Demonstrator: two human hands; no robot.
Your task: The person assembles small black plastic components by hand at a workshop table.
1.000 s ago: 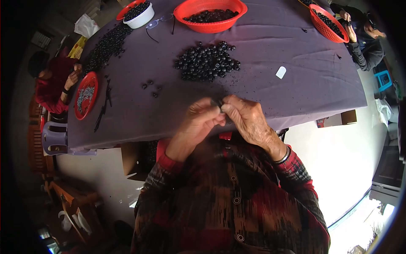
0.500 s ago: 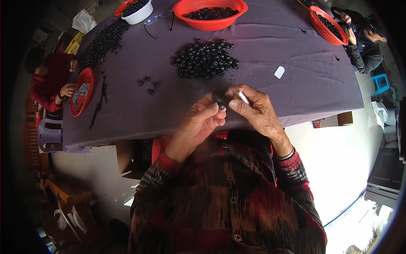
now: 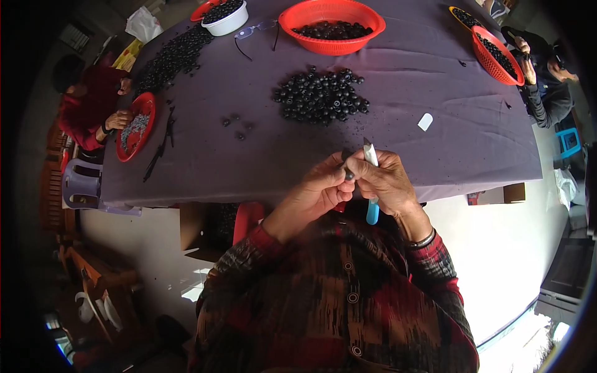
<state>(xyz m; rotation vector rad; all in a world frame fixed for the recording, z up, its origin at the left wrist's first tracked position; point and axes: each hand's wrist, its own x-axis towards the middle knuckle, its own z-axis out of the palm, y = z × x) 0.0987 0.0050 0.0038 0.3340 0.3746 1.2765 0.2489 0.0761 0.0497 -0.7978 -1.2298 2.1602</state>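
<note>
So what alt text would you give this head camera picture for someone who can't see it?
Seen from above, a person's left hand pinches a small dark piece while the right hand holds a blue-handled tool. Beyond lie a purple-covered table, a pile of dark round pieces and an orange basket.

Both hands meet over desk (image 3: 249, 168) near edge: left hand (image 3: 320, 189) pinches small dark piece (image 3: 348, 174), right hand (image 3: 388, 183) grips blue-handled knife (image 3: 371, 180). Dark pile (image 3: 320, 96) mid-desk.

I see even daylight on the table (image 3: 435, 155), glare off the floor (image 3: 497, 261) at lower right, dark bent fisheye edges, centre sharp.
</note>
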